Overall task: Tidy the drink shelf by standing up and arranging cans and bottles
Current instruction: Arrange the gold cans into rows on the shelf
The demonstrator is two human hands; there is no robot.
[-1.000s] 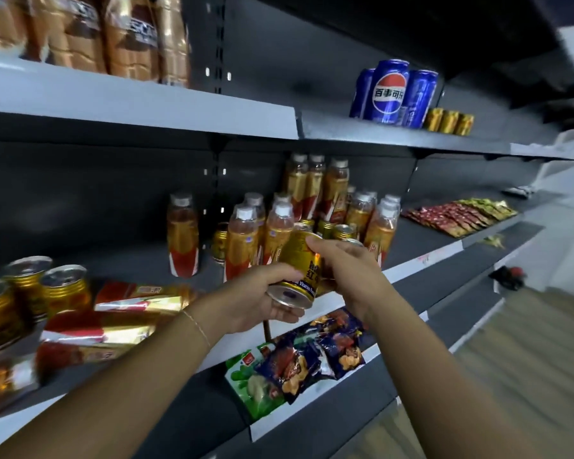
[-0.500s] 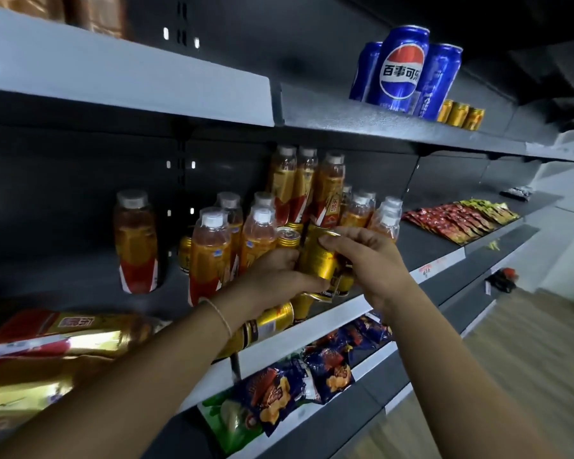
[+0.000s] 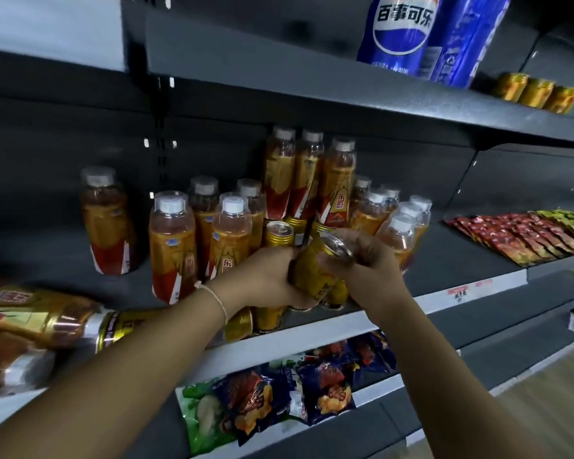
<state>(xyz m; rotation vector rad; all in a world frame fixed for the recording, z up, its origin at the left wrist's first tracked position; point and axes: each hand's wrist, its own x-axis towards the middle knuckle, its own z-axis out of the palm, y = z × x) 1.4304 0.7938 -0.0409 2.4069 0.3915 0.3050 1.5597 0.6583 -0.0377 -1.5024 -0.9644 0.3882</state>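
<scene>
**A:** Where is the gold can [image 3: 315, 270]?

**B:** Between both hands, above the front edge of the middle shelf [image 3: 444, 260]. It tilts, with its silver top towards the right. The left hand [image 3: 265, 279] is wrapped round its lower body from the left, and the right hand [image 3: 371, 270] grips the top rim from the right with bent fingers. So both hands are closed on that one can.

**A:** What stands just around it?

**B:** Another gold can [image 3: 279, 233] stands upright just behind the left hand. More gold cans sit low behind the hands and the wrist; I cannot count those, they are partly hidden. Behind them are three tall orange bottles [image 3: 337, 180] side by side. To the left are about five shorter white-capped bottles [image 3: 171, 243], one of them standing apart further left. To the right is a cluster of the same short bottles; I cannot tell the exact number.

**A:** And further out?

**B:** Several bottles lie on their sides [image 3: 47, 313] at the far left. On the upper shelf are two blue Pepsi cans [image 3: 401, 34] and three small gold cans [image 3: 537, 92]. Red and green sachets [image 3: 524, 233] lie in a row at the right, and snack bags [image 3: 262, 399] fill the shelf below.
</scene>
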